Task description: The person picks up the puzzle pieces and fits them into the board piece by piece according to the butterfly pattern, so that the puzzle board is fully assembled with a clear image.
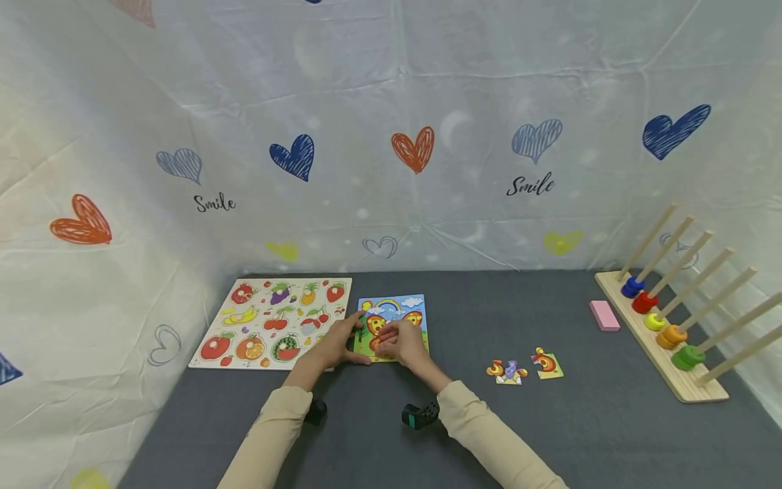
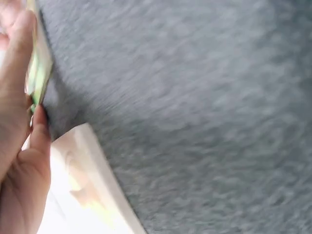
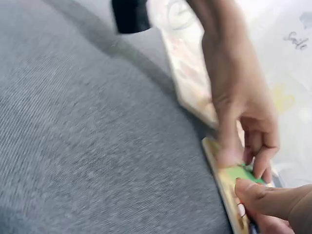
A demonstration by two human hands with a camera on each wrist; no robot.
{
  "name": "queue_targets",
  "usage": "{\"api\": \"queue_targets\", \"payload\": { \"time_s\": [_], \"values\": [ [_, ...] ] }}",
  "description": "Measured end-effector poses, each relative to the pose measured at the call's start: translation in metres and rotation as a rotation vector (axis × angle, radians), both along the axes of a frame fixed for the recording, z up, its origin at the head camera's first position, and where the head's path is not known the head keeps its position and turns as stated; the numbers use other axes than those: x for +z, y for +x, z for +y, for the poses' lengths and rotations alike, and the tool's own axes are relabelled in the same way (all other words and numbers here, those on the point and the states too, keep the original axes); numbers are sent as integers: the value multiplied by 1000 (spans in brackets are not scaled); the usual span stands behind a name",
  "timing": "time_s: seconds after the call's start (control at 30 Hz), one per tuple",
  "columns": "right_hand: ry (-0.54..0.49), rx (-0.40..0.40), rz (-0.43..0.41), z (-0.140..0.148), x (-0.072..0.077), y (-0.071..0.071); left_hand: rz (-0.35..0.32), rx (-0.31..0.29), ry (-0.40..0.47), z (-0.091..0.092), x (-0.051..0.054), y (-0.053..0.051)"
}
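Note:
A butterfly picture puzzle (image 1: 398, 301) with a rainbow and blue sky lies flat on the dark table. At its left side my left hand (image 1: 334, 344) grips the board, thumb by the near edge and fingers at the left edge. My right hand (image 1: 404, 341) is over the picture's lower right part, fingers curled and fingertips down on it. In the right wrist view the right thumb (image 3: 251, 191) touches the green part of the puzzle (image 3: 234, 173); whether a piece is pinched there is hidden. Two loose puzzle pieces, one purple-and-orange (image 1: 507, 373), one green-and-orange (image 1: 547, 365), lie to the right.
A white fruit board (image 1: 256, 333) lies close to the puzzle's left. Far right stands a wooden peg stand (image 1: 662, 353) with coloured rings and tall pegs, and a pink block (image 1: 604, 316) beside it. A printed cloth (image 1: 366, 88) hangs behind the table.

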State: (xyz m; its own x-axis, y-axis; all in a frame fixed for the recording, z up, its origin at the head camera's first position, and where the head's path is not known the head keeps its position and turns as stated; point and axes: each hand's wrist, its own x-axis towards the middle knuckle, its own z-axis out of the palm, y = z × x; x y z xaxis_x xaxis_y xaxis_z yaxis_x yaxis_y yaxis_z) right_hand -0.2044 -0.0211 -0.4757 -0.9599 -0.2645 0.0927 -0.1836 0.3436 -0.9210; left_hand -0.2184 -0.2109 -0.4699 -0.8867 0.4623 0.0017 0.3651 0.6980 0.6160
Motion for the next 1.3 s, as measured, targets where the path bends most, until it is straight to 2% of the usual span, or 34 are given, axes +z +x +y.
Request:
{"api": "queue_targets", "payload": {
  "time_s": [0.1,0.2,0.33,0.43,0.53,0.63,0.87,1.07,1.3],
  "values": [
    [6,-18,20,-1,-3,1,-46,-18,-12,-2,3,-1],
    [10,-19,44,-2,-3,2,-63,-12,-14,-2,6,-1],
    [-17,32,53,7,-1,2,-46,11,-31,-3,7,-1],
    [-93,110,35,22,1,2,-40,33,-53,-4,6,0],
    [-188,186,-8,42,1,3,-53,56,-63,-5,8,2],
    [-240,224,-26,68,0,4,-60,53,-66,-6,10,4],
    [-248,183,-9,133,-2,10,-72,43,-74,-3,12,2],
    [-228,143,7,184,-7,20,-70,36,-106,0,14,0],
    [-231,159,-5,229,-10,35,-78,39,-106,5,18,-1]
  ]
}}
